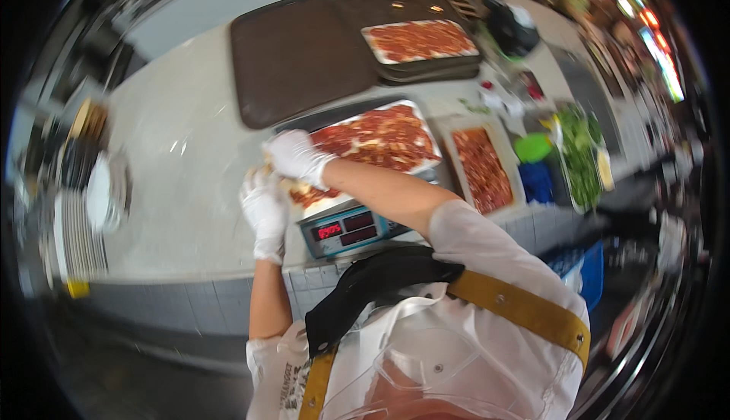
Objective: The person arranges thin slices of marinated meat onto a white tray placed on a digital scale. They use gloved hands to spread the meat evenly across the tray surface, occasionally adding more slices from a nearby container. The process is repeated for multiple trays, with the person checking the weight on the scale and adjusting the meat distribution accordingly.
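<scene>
A long white tray (430,164) of sliced raw meat (382,140) rests on a digital scale (316,243) with a lit red display. My right hand (296,157), in a white glove, is bent inward at the tray's left end, its forearm crossing over the meat. Just left of that end is my left hand (265,209), also gloved, with its fingertips close to the right hand. Something small and pale yellow shows between the hands; blur hides what it is and whether either hand grips it.
Beyond the scale lie a brown serving tray (302,57) and stacked dark trays (428,72) bearing another meat-filled tray (422,40). On the right are a tub of meat (482,169) and leafy greens (577,154). Stacked white plates (80,234) stand at the counter's (171,209) left end.
</scene>
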Action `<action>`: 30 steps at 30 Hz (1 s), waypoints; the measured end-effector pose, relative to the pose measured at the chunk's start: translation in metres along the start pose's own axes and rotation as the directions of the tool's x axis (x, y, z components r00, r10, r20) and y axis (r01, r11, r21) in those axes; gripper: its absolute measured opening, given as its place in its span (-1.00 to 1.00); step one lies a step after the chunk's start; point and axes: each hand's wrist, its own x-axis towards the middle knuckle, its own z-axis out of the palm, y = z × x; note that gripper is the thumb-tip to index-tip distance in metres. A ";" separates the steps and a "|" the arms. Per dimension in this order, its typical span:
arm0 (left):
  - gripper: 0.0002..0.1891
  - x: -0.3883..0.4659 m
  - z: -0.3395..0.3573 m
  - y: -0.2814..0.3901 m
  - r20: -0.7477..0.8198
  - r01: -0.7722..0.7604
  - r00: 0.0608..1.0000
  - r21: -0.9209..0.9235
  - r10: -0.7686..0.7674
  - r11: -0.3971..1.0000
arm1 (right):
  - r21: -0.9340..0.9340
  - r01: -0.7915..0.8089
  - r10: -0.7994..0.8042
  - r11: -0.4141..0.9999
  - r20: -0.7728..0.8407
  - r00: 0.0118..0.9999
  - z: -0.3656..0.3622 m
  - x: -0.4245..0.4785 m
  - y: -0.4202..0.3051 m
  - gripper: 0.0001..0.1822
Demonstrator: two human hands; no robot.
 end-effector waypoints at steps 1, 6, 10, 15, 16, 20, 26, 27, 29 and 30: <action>-0.62 0.001 0.001 -0.003 0.029 -0.009 1.000 0.038 0.008 0.999 | 0.064 -0.004 0.008 0.998 -0.058 0.998 -0.010 -0.006 -0.002 -0.82; -0.73 0.017 -0.012 0.011 -0.091 -0.090 0.992 -0.086 0.083 0.992 | 0.268 -0.052 0.122 0.962 -0.249 0.961 -0.074 -0.085 0.030 -0.83; -0.73 0.023 -0.017 0.023 -0.098 -0.105 0.991 -0.211 0.086 0.972 | 0.384 -0.145 0.293 0.912 -0.364 0.884 -0.112 -0.186 0.091 -0.84; -0.74 0.041 -0.021 0.079 -0.101 -0.196 0.980 -0.326 0.172 0.925 | -0.108 -0.810 0.816 0.577 0.018 0.578 -0.113 -0.308 0.222 -0.70; -0.75 0.041 -0.021 0.093 -0.081 -0.177 0.984 -0.345 0.158 0.922 | -0.170 -0.752 0.768 0.636 0.057 0.637 -0.114 -0.321 0.228 -0.64; -0.78 0.038 -0.018 0.156 -0.046 -0.236 0.969 -0.455 0.242 0.859 | -0.259 -0.548 0.561 0.796 -0.025 0.827 -0.072 -0.346 0.227 -0.46; -0.76 0.025 0.007 0.237 -0.017 -0.283 0.949 -0.488 0.316 0.826 | -0.143 -0.467 0.441 0.872 -0.183 0.879 -0.061 -0.330 0.253 -0.74; -0.75 0.024 0.007 0.248 -0.006 -0.279 0.948 -0.505 0.320 0.817 | -0.126 -0.481 0.459 0.868 -0.168 0.873 -0.060 -0.328 0.262 -0.79; -0.75 0.020 0.005 0.266 0.002 -0.281 0.947 -0.485 0.322 0.828 | -0.153 -0.527 0.496 0.836 -0.202 0.845 -0.060 -0.326 0.281 -0.83; -0.75 0.016 0.004 0.271 0.005 -0.273 0.950 -0.475 0.313 0.836 | -0.117 -0.552 0.522 0.826 -0.212 0.826 -0.062 -0.326 0.292 -0.81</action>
